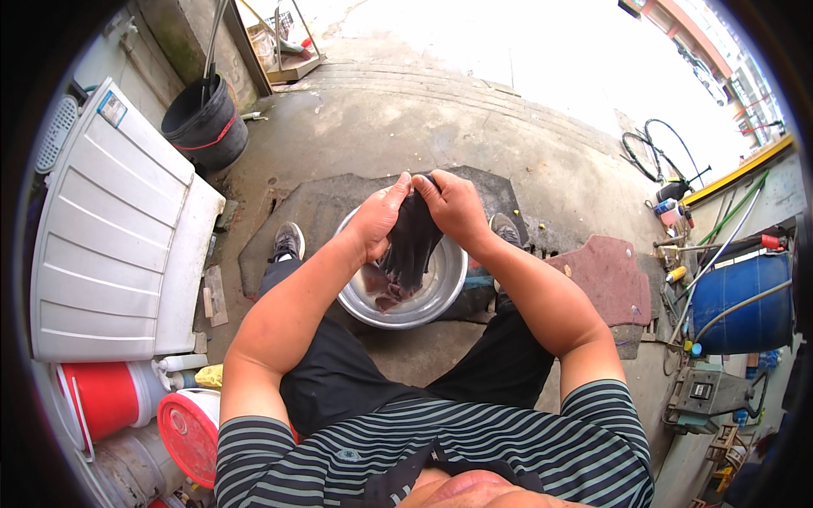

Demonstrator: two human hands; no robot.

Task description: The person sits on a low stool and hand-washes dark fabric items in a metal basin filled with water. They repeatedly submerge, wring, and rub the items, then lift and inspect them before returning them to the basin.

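Note:
Both my hands grip a dark wet cloth near its top, with the thumbs close together. My left hand holds its left side, and my right hand pinches the upper right. The cloth hangs down in folds into a round metal basin on the floor between my feet. Its lower end, or another reddish-brown cloth, lies in cloudy water in the basin; which of the two I cannot tell.
A dark mat lies under the basin, and a reddish mat to the right. At left stand a white ribbed plastic panel, a black bucket and a red-lidded bucket. A blue barrel stands at right.

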